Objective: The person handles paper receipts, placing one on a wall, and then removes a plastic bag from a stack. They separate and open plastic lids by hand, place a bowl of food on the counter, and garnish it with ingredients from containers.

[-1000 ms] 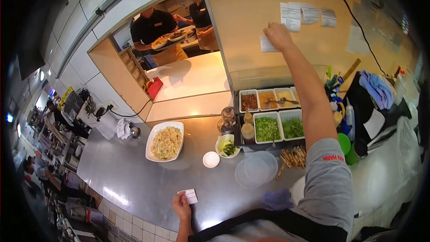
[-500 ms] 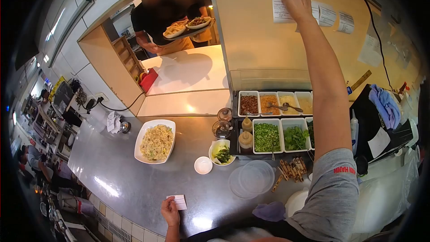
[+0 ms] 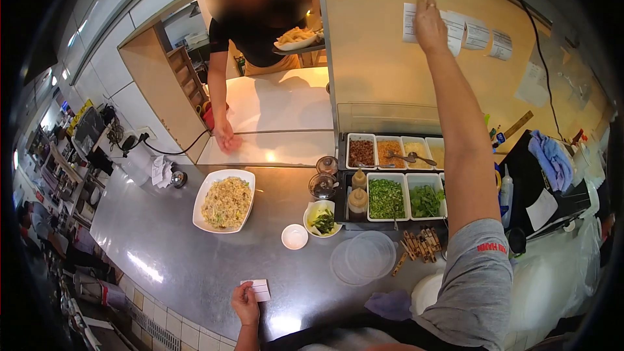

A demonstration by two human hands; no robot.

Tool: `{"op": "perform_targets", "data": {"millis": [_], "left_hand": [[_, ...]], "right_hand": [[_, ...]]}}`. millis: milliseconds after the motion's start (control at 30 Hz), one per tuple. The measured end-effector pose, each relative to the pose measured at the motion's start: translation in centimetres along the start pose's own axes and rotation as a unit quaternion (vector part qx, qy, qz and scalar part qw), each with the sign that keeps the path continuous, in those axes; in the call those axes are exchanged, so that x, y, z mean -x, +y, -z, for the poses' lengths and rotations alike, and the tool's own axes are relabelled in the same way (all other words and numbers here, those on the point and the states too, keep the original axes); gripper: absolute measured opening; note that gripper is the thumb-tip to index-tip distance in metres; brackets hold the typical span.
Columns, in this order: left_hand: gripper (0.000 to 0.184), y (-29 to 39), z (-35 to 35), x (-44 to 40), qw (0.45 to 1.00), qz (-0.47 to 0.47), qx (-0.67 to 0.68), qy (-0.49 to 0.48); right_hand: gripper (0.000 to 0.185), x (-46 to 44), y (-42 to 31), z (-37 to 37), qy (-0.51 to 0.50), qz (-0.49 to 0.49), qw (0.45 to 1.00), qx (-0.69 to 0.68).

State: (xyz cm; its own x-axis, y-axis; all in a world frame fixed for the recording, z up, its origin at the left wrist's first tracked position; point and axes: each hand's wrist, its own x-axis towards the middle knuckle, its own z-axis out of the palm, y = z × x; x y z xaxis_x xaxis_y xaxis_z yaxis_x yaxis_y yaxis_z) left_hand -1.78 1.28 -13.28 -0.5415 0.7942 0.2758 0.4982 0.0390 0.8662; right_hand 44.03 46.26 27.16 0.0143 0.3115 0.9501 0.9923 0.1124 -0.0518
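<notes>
My left hand [image 3: 246, 304] is closed on a small white paper slip [image 3: 260, 290], just above the steel counter near its front edge. High at the upper right, my right hand [image 3: 430, 28] reaches up to the wooden wall panel with fingers stretched upward. It touches the printed order slips [image 3: 409, 23] hanging there; its palm side is hidden. Ahead of my left hand stands a white square bowl of fried rice [image 3: 225, 203]. A small white dish [image 3: 294, 236] and a bowl of greens [image 3: 323, 220] sit further right.
Topping containers [image 3: 385, 199] and sauce bottles [image 3: 357, 203] line the counter's back right. Clear plastic lids [image 3: 364, 257], wooden clothespins [image 3: 421, 245] and a purple cloth [image 3: 389, 305] lie nearer. Through the hatch, a person holds a plate of fries [image 3: 298, 39], one hand [image 3: 225, 136] over the ledge.
My right hand has slid slightly down over the order slips, its fingers straighter. Beyond the hatch, the person's plates moved right and their free hand came forward. My left hand keeps its paper slip.
</notes>
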Motion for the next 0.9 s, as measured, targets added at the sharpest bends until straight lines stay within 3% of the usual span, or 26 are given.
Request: {"op": "perform_targets", "data": {"millis": [100,167,200,233,267,300,367,400,500,533,567,633,733,767,867,900], "left_hand": [[0.014,0.6,0.2,-0.3,0.999,-0.03,-0.013,-0.007],[0.016,0.4,0.4,-0.2,0.999,-0.045,-0.004,-0.014],[0.016,0.4,0.5,-0.2,0.998,-0.059,-0.015,-0.021],[0.016,0.4,0.8,-0.3,0.997,-0.07,-0.03,-0.026],[0.018,0.0,0.9,-0.5,0.995,-0.089,-0.015,-0.031],[0.022,-1.0,0.9,-0.7,0.995,-0.073,-0.03,-0.057],[0.031,0.6,1.0,-0.6,0.996,-0.085,0.008,-0.012],[0.033,0.4,1.7,-0.5,0.994,-0.087,0.056,-0.017],[0.033,-2.4,3.9,1.3,0.956,0.091,0.275,-0.048],[0.034,-2.0,6.5,2.4,0.91,0.16,0.376,-0.071],[0.036,-1.7,10.2,3.7,0.907,0.161,0.384,-0.058],[0.039,-1.6,17.9,6.1,0.904,0.159,0.393,-0.053],[0.042,-4.0,27.1,7.5,0.932,0.102,0.347,0.033],[0.041,-3.9,29.7,7.8,0.95,0.073,0.297,0.059],[0.045,-5.7,35.3,8.3,0.978,0.075,0.192,0.005],[0.043,-6.3,36.5,7.9,0.979,0.025,0.197,0.033]], "right_hand": [[0.042,1.8,-1.4,-1.1,0.019,0.001,1.0,-0.018],[0.041,5.0,-5.1,-1.7,-0.004,0.081,0.997,-0.013],[0.04,7.2,-8.6,-0.5,-0.03,0.088,0.99,-0.107],[0.039,10.2,-12.8,1.5,-0.058,0.094,0.973,-0.204],[0.036,13.1,-17.1,5.6,-0.154,0.117,0.95,-0.246],[0.034,15.9,-21.4,10.0,-0.25,0.148,0.911,-0.293],[0.034,22.0,-28.1,15.4,-0.373,0.192,0.824,-0.382],[0.032,25.5,-31.3,17.9,-0.368,0.183,0.804,-0.429],[0.035,34.4,-38.8,23.0,-0.313,0.164,0.767,-0.536],[0.034,37.8,-40.8,24.5,-0.358,0.082,0.73,-0.577],[0.033,40.9,-42.4,25.8,-0.402,-0.004,0.689,-0.602],[0.029,46.2,-46.0,29.0,-0.58,-0.119,0.616,-0.519],[0.029,52.7,-52.2,31.7,-0.694,-0.213,0.228,-0.649],[0.029,54.0,-54.5,32.9,-0.693,-0.19,0.225,-0.658],[0.03,52.7,-62.5,37.4,-0.693,-0.13,0.206,-0.678],[0.03,52.2,-65.0,37.9,-0.701,-0.112,0.192,-0.677]]}}
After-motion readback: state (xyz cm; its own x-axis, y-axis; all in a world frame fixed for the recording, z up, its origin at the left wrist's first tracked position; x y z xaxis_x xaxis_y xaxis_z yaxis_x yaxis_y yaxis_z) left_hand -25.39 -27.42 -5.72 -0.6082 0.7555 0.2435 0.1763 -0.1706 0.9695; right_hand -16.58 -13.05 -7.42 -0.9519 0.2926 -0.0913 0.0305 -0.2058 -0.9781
